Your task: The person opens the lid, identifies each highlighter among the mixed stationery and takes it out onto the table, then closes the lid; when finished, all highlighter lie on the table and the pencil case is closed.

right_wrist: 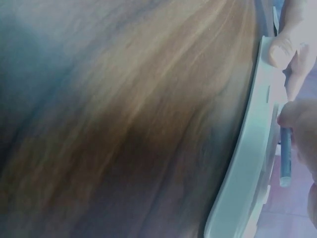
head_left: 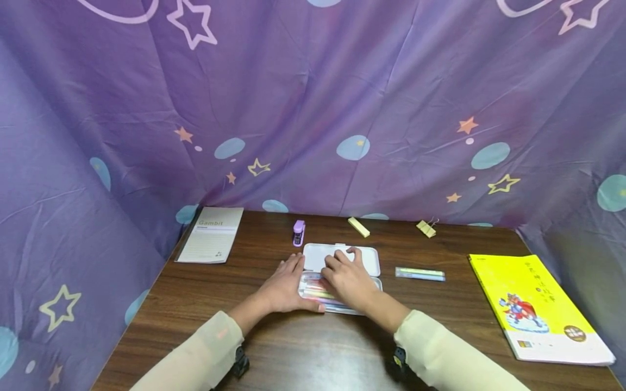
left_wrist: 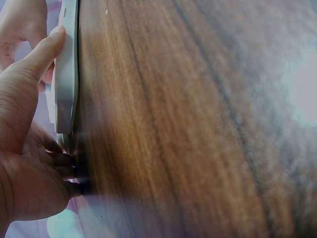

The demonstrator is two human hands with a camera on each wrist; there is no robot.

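Stretching beneath everything, the tabletop [head_left: 323, 353] bears a yellow book [head_left: 543, 309] near its right edge. Midway between left and right edges lies the open case [head_left: 315, 258], likely light, stiff and prone to sliding, best steadied by its rim. The left hand [head_left: 286, 288], thumb spread from its fingers, presses the front side; the right hand [head_left: 349, 279] pinches a greyish pen [right_wrist: 286, 158], probably smooth, best held mid-barrel.

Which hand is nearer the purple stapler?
Left: the left hand is just in front of the stapler; the right hand is farther right, over the open pencil case.
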